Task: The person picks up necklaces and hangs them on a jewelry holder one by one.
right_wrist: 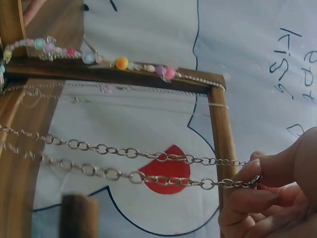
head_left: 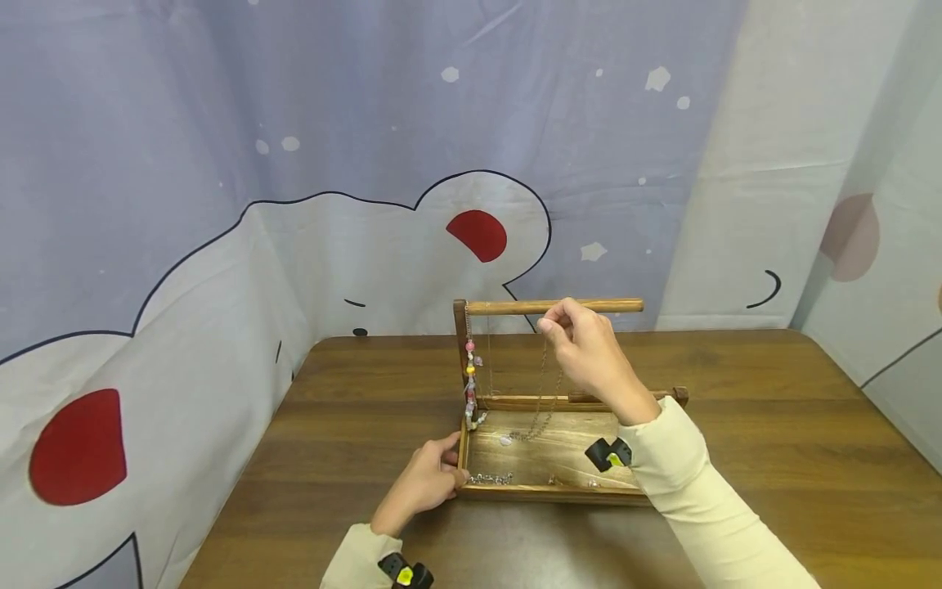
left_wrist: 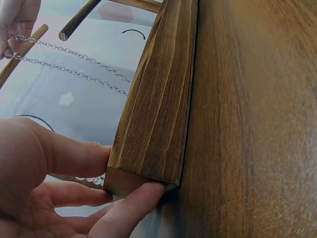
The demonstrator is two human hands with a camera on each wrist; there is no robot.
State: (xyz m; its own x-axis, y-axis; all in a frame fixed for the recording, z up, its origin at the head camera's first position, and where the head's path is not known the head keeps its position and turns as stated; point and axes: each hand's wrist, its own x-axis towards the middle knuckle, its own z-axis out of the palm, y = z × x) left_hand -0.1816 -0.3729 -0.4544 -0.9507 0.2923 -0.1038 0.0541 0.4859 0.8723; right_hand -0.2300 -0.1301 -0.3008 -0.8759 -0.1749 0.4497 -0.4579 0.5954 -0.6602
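My right hand [head_left: 589, 348] pinches the clasp end of a silver chain necklace [right_wrist: 131, 152] between thumb and fingers, just in front of the upper bar [head_left: 515, 307] of a wooden jewelry stand. Two strands hang from the fingertips toward the stand's tray [head_left: 545, 492], where a pale pendant [head_left: 505, 440] shows at their lower end. My left hand [head_left: 423, 483] grips the tray's front left corner, thumb on one side and fingers on the other. At the bar's left end hang a colorful beaded necklace [right_wrist: 122, 63] and a thin chain necklace [head_left: 489, 352].
A silver chain [head_left: 491, 478] lies in the tray's front left, with small trinkets [head_left: 552, 479] along the front edge. A shorter wooden peg [head_left: 589, 397] sits low at the back right. Behind the brown table [head_left: 353, 393] hangs a printed curtain [head_left: 368, 270].
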